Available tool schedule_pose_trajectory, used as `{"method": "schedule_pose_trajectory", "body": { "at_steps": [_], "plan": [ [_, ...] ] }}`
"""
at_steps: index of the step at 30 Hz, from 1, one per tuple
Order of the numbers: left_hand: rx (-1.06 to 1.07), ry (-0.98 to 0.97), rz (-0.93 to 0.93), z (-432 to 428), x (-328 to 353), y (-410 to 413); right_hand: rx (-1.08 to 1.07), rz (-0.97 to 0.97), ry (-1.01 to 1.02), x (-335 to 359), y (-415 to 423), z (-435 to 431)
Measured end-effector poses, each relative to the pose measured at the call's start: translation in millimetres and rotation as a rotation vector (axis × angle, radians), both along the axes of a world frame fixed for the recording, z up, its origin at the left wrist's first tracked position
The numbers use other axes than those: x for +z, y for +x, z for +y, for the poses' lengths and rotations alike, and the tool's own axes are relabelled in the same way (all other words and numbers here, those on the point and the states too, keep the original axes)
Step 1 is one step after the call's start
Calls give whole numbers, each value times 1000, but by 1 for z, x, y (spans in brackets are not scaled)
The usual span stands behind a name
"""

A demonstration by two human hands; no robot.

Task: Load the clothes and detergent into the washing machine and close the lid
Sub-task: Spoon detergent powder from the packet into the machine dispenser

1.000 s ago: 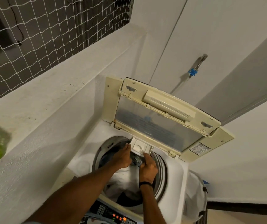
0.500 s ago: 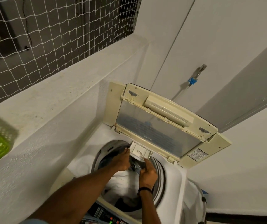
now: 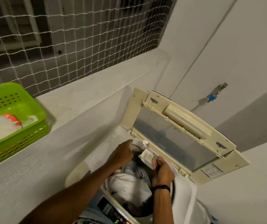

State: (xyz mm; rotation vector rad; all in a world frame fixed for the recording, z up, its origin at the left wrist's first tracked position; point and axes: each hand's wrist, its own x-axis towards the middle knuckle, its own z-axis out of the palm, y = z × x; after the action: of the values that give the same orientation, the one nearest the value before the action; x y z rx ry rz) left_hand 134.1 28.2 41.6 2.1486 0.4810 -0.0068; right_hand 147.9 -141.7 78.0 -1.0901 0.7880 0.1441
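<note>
White clothes (image 3: 129, 186) lie soft and light in the drum (image 3: 144, 174); press them on the bunched middle. The right hand (image 3: 161, 171) pinches what seems a clear spoon (image 3: 146, 144) over the tray (image 3: 146, 156); the left hand (image 3: 122, 155), fingers loose, holds nothing; the stiff lid (image 3: 174, 138) stands open.

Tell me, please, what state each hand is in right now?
Left hand: open, holding nothing.
Right hand: grips a small spoon by its handle.
</note>
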Motion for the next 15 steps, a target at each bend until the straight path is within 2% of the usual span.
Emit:
{"method": "schedule_pose_trajectory", "body": {
  "at_steps": [6,10,12,13,15],
  "plan": [
    [299,-73,-316,46,89,-56,190,-99,171,44,-9,54],
    [464,-87,-603,83,150,-120,472,-126,305,94,-38,95],
    [577,-32,-704,99,180,-156,623,-84,472,118,-48,116],
    [639,22,-750,107,190,-173,682,-100,465,127,-54,130],
    [780,184,-807,122,207,-209,746,-256,349,138,-68,156]
  ]
}}
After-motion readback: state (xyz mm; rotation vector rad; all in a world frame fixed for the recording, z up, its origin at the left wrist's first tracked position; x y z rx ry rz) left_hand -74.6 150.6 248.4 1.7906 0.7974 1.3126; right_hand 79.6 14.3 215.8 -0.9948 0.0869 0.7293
